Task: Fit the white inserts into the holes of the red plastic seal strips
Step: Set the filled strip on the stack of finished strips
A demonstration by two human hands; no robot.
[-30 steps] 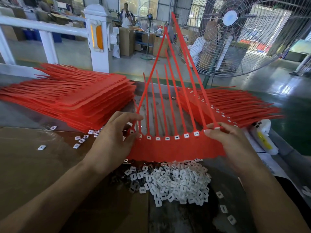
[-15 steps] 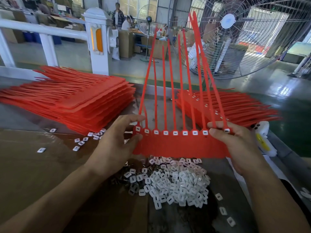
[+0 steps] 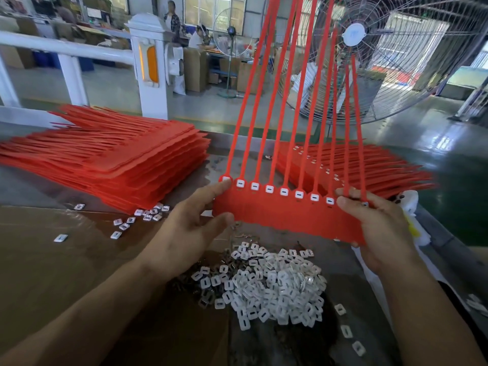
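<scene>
Both hands hold one red seal strip sheet [image 3: 287, 215] upright above the middle of the tabletop [image 3: 52, 260], its long tails rising past the top of the view. Left hand [image 3: 184, 233]: thumb under the sheet's lower left corner, fingertip on the top left hole; grip pinches that end. Right hand [image 3: 380, 228]: fingers curled over the sheet's right end, thumb behind; grip closed on the sheet. A row of white inserts [image 3: 284, 192] sits in the holes along the sheet's top edge, one per tail; the far right hole is partly hidden by fingers, cannot tell if filled.

Loose pile of white inserts [image 3: 269, 283] lies on the tabletop directly below the sheet, toward the near edge. A few stray inserts [image 3: 148, 215] lie scattered toward the left, beside a tall stack of red sheets [image 3: 111, 159] at the far left. A second, lower stack of sheets [image 3: 369, 170] lies at the far right, behind the held sheet. A large standing fan [image 3: 396, 62] stands beyond the far edge, a white post [image 3: 150, 64] to its left.
</scene>
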